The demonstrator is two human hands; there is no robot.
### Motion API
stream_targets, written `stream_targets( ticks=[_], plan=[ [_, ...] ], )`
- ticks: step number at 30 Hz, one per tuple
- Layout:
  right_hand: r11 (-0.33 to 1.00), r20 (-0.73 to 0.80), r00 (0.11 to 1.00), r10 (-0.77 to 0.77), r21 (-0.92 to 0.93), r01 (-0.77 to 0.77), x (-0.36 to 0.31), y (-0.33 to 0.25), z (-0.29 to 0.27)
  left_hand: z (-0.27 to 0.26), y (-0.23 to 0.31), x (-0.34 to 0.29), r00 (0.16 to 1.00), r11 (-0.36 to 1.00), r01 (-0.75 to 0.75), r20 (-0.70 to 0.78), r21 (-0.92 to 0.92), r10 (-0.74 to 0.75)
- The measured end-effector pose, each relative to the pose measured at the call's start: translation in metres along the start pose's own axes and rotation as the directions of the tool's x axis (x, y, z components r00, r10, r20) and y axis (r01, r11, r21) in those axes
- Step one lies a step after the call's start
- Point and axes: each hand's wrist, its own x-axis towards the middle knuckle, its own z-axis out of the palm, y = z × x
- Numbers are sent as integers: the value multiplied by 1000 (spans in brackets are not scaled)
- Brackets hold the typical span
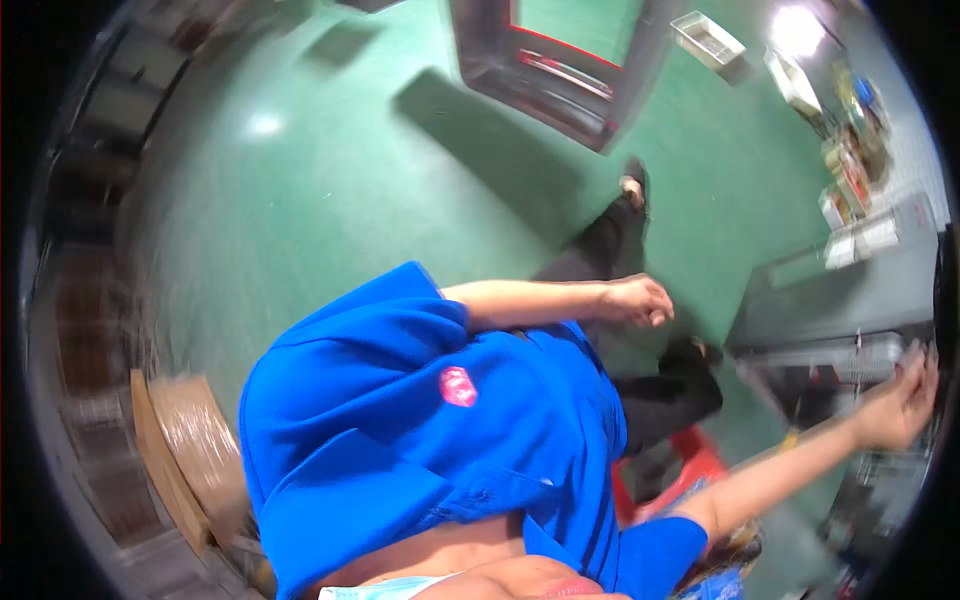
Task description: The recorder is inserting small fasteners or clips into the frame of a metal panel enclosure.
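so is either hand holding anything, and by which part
The left hand looks empty, loosely curled. Whether the right hand grips anything cannot be told: too blurred.

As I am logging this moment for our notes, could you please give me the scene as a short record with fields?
Left hand: in front of the body, fingers loosely curled; no object visible in it
Right hand: arm outstretched, close to the grey equipment; blurred, contact unclear
Clothing: blue shirt with a pinkish-red patch, dark trousers
Floor: green
Upper right: white tray
Lower left: shiny, round-edged roll
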Motion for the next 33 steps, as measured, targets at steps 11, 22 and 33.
stream_targets(
  ticks=[11, 22, 33],
  plan=[
    [574, 643, 352, 681, -169, -802, -248, -26, 22, 30, 14, 6, 995, 988, 92, -54, 123, -86],
    [794, 209, 773, 599, -26, -608, -152, 8, -12, 59, 36, 11, 990, 988, 136, 31, 78, -139],
    [961, -319, 935, 154, -170, -216, -8, 76, -112, 49, 13, -3, 944, 949, 281, 137, 140, -300]
  ],
)
